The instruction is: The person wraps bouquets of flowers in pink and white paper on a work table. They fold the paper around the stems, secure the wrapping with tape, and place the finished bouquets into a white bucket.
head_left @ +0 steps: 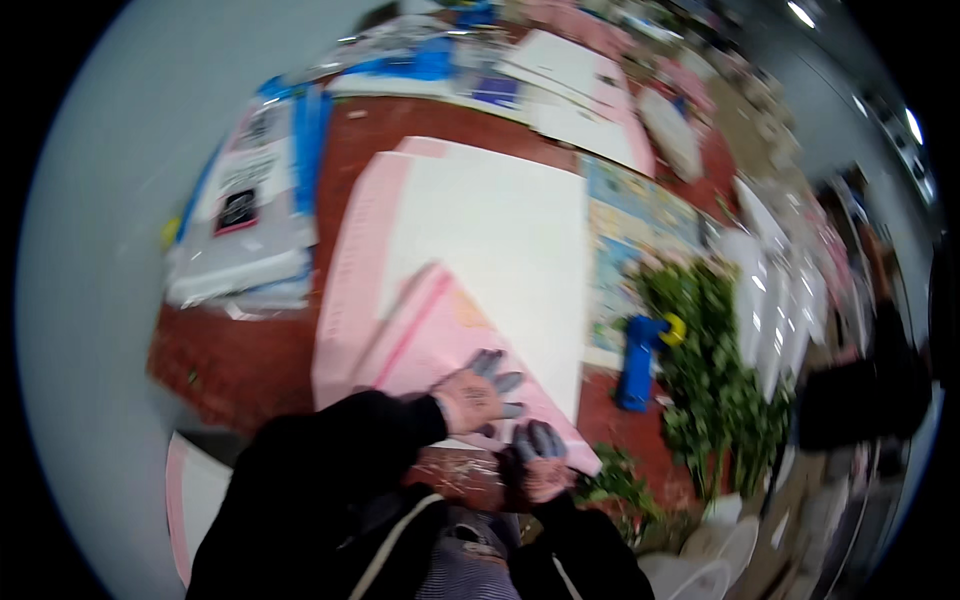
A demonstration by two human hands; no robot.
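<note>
Toward six o'clock from the middle of the view, a folded pink sheet [445, 350] lies over the lower part of larger white sheets [490, 220] with pink borders down their left side, all on a red worktop [235, 360]. One sloping edge of the fold, marked by a deeper pink stripe, climbs to a peak near the centre, and the other runs down to a point at about five o'clock. The left hand [476, 398], in a pink and grey glove, rests on the fold at six o'clock, its fingers spread and grasping nothing. Just beside it, at five o'clock, the right hand [543, 462] is gloved alike, with its fingers bent at the lower edge of the fold — the picture is blurred there, so I cannot tell whether they pinch the paper or only touch it. At ten o'clock lies a clear and blue plastic packet [255, 200]; at one o'clock, more white sheets [580, 85]; at two o'clock, a patterned sheet [630, 225] in blue and yellow. Between three and four o'clock, leafy green stems [700, 345] lie with pale blooms at their upper end, and just left of them is a blue tool [636, 370] with a yellow round part. Farther out at three o'clock — well apart from the paper — another person's dark sleeve [880, 375] shows.
</note>
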